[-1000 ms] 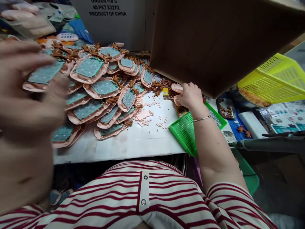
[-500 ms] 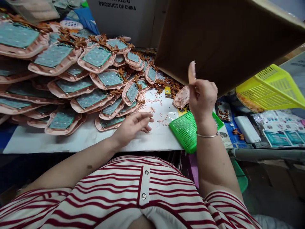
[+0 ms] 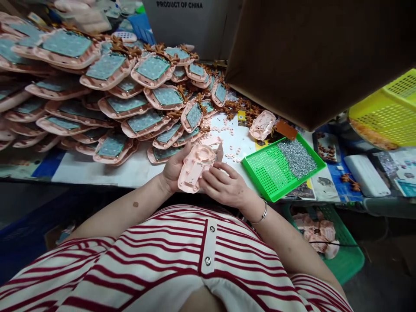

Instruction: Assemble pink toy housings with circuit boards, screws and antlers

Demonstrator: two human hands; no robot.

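Foreground: red-and-white striped shirt [image 3: 182,264], forearms angled in toward the near table edge.
Left hand [image 3: 173,167]: curled under and around the pink plastic shell [image 3: 195,168], gripping its left side.
Right hand [image 3: 224,186]: fingers drawn together on the shell's right edge, thin bangle [image 3: 261,214] at the wrist; whether a small part sits pinched at the fingertips cannot be told.
Shell: held open side up between both hands, just above the white table [image 3: 130,173]; long axis running from the near left to the far right, left hand at the near end, right hand alongside.
Just beyond: loose pink buttons [image 3: 230,151] scattered on the table, close past the shell's far end.
Right of hands: green perforated tray [image 3: 269,173], tilted, a heap of small screws [image 3: 297,157] in its far half.
Further back: another pink shell [image 3: 261,125] lying by itself; overlapping rows of pink housings with teal keypads [image 3: 143,121] filling the left.
Background: brown carton [image 3: 318,56], yellow basket [image 3: 386,112].
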